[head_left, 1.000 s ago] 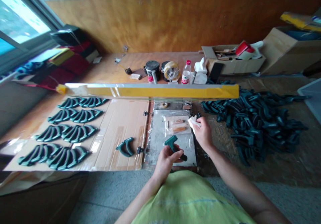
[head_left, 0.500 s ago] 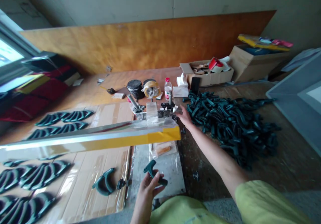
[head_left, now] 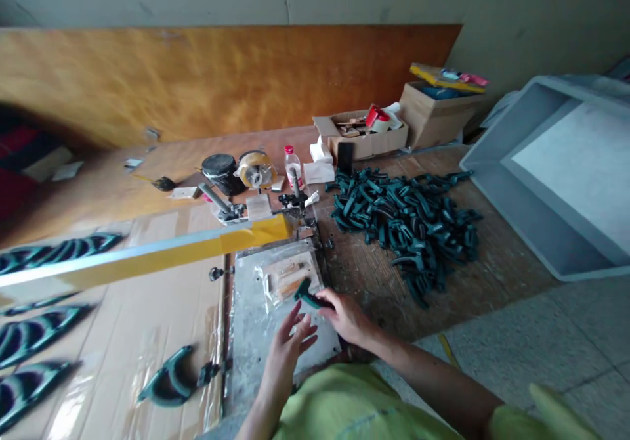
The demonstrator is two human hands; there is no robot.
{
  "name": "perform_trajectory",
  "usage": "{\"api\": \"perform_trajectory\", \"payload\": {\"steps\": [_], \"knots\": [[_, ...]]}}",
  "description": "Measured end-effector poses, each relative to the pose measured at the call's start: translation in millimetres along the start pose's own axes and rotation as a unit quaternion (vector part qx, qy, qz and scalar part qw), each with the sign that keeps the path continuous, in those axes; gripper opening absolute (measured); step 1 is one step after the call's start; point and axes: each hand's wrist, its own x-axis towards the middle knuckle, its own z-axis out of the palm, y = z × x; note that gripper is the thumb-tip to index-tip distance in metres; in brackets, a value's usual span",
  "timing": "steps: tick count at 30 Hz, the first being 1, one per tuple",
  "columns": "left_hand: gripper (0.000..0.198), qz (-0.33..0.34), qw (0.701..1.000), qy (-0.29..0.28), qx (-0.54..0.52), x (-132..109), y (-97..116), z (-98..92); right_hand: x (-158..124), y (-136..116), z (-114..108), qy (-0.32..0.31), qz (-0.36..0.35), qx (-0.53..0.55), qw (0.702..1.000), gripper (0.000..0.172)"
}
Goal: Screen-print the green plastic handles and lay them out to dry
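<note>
Head camera: the right hand [head_left: 347, 318] grips one dark-green, T-shaped handle piece [head_left: 306, 289] over the flat grey metal plate [head_left: 253, 345]; the left hand [head_left: 291, 335] is loosely open just beside it, holding nothing. Clockwise from that piece: one clear plastic bottle with a red cap [head_left: 290, 158] at twelve, two brown cardboard boxes [head_left: 365, 150] [head_left: 433, 115] around one, a heap of dark-green handle pieces [head_left: 408, 220], too tangled to count, at two, with one large grey plastic bin [head_left: 514, 177] beyond. One small group of curved green pieces [head_left: 173, 377] lies at eight. The bottle's red-and-white label is too small to read. Half a second ago, the left hand held the T-shaped piece while the right reached toward the clamps [head_left: 295, 197]; the view has also swung rightward.
</note>
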Motion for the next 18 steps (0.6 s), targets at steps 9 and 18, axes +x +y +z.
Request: {"api": "perform_trajectory", "payload": {"steps": [9, 18], "knots": [[0.055, 0.005, 0.999, 0.0, 0.049, -18, -8, -34.2, 9, 85, -73, 0.013, 0.056, -0.354, 0.934, 0.026], [0.058, 0.06, 0.997, 0.053, 0.003, -27, 4, -89.0, 32, 82, -159, -0.104, 0.198, -0.547, 0.807, 0.032]]}}
